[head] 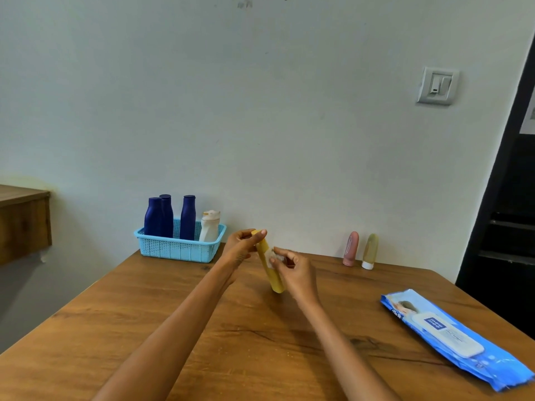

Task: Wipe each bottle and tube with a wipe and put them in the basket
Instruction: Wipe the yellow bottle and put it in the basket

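Observation:
My left hand [241,246] grips the top end of a yellow tube [275,280], which hangs tilted above the middle of the table. My right hand [292,267] pinches a small white wipe [273,257] against the tube's middle. At the back left stands the light blue basket [179,250], holding three dark blue bottles [187,218] and a white bottle [210,227]. A pink tube [351,248] and a pale olive tube [370,251] stand upright on their caps at the back right, near the wall.
A blue pack of wipes [451,337] lies flat near the table's right edge. The wooden table [173,328] ends against the wall at the back. A wooden shelf [23,221] juts out at the far left, and a dark cabinet [509,227] stands at the right.

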`<state>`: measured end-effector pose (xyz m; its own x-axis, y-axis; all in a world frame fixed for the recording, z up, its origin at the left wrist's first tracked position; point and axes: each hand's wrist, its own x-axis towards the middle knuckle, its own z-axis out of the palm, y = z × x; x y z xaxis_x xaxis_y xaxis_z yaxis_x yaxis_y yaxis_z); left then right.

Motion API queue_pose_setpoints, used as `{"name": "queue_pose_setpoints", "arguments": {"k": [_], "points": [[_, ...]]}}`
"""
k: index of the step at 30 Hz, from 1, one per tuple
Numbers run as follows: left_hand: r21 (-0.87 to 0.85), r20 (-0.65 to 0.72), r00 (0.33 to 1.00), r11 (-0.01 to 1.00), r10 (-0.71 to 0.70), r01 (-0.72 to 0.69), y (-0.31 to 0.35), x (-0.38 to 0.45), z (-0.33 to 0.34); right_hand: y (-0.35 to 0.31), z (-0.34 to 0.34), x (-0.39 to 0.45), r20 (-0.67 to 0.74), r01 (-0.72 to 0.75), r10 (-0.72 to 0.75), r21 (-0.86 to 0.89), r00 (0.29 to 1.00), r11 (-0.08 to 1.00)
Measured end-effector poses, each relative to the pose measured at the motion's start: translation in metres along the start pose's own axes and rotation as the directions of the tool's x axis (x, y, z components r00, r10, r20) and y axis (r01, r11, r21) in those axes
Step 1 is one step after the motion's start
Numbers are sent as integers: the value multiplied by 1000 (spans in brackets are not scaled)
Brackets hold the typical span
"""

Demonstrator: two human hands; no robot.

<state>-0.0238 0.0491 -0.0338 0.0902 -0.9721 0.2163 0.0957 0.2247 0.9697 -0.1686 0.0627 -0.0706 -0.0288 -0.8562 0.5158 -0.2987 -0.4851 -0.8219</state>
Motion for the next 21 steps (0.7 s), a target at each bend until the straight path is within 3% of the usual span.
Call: {"name": "queue_pose_setpoints", "arguments": {"k": [8, 13, 16, 21], "points": [[-22, -85, 996, 1000, -5, 3, -1, 4, -1, 14, -14, -1, 82, -75, 103, -294, 991, 953], [-40, -100, 995, 999, -11, 7, -5, 4, 2, -8, -10, 8, 29, 35, -31, -141, 999, 989], [-67, -123, 992, 998, -28, 19, -2, 2, 7, -17, 2, 7, -15, 126, -132, -191, 991, 973], [-207, -210, 966, 973, -149, 105, -4, 1, 2, 0, 2, -3, -26, -19, 14, -221, 1000, 975]]}}
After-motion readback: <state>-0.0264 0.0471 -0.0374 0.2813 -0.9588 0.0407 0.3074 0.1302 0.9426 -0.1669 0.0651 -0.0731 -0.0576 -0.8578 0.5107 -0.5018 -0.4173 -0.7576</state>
